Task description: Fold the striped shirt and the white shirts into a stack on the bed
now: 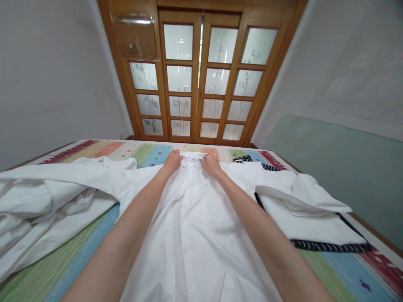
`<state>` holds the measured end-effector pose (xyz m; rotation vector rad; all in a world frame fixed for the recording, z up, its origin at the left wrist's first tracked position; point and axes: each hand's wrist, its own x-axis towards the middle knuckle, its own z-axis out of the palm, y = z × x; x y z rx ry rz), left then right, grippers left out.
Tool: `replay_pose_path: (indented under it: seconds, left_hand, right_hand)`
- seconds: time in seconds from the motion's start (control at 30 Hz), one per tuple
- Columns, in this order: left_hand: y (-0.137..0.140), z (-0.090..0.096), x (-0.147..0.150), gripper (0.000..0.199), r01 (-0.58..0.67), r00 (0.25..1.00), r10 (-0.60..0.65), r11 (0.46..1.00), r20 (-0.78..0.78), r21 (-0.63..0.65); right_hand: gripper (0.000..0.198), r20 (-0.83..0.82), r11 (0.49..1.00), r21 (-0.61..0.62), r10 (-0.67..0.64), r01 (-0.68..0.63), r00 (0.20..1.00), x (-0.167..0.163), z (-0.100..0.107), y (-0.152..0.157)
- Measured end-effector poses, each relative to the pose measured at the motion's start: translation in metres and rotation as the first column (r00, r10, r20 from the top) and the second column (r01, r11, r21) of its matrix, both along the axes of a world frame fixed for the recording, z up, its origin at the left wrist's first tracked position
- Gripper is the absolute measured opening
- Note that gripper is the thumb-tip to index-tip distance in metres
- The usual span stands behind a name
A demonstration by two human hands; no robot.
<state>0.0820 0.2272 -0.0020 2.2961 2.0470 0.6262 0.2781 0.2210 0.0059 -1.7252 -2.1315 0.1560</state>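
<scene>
Striped multicoloured flat cover [341,268] beneath a white button-front fabric shirt [201,235], laid out twelve to six o'clock, its white folded collar [192,155] at twelve pinched either side by left hand [173,161] and right hand [211,165], seemingly keeping it straight.

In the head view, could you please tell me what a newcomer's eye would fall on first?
Most likely the white button-front shirt spread up the middle, with the left hand and right hand pinching its collar. Beyond it, at top centre, stand wooden doors with frosted panes. At right, a black-trimmed white cloth lies partly under the shirt's sleeve.
</scene>
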Motion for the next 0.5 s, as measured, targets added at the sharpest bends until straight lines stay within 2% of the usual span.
replay_pose_path:
  seconds: [0.1,0.2,0.27,0.37,0.43,0.5]
  left_hand:
    - [-0.002,-0.012,-0.001,0.038,0.046,0.995,-0.047,0.999,0.090,0.009]
    - [-0.009,-0.020,-0.003,0.049,0.123,0.986,-0.130,0.990,0.105,0.071]
    - [-0.015,-0.021,-0.003,0.047,0.124,0.988,-0.134,0.984,0.078,0.124]
    - [-0.030,-0.020,-0.003,0.035,0.097,0.995,-0.095,0.979,-0.019,0.181]
    - [-0.041,-0.018,-0.003,0.027,0.144,0.986,-0.134,0.983,-0.097,0.115]
    - [-0.053,-0.017,-0.005,0.026,0.237,0.963,-0.234,0.971,-0.135,0.006]
  right_hand:
    - [0.030,-0.064,0.999,0.016,-0.047,0.048,0.997,-0.008,-0.007,0.004]
    - [0.047,-0.162,0.993,0.091,-0.066,0.081,0.985,-0.014,-0.016,0.004]
    - [0.055,-0.197,0.987,0.111,-0.096,0.120,0.976,-0.018,-0.022,0.001]
    - [0.043,-0.131,0.985,0.029,-0.163,0.168,0.978,-0.019,-0.030,-0.005]
    - [0.034,-0.054,0.988,-0.039,-0.154,0.152,0.987,-0.017,-0.031,-0.009]
    - [0.032,0.011,0.992,-0.091,-0.084,0.084,0.996,-0.012,-0.027,-0.012]
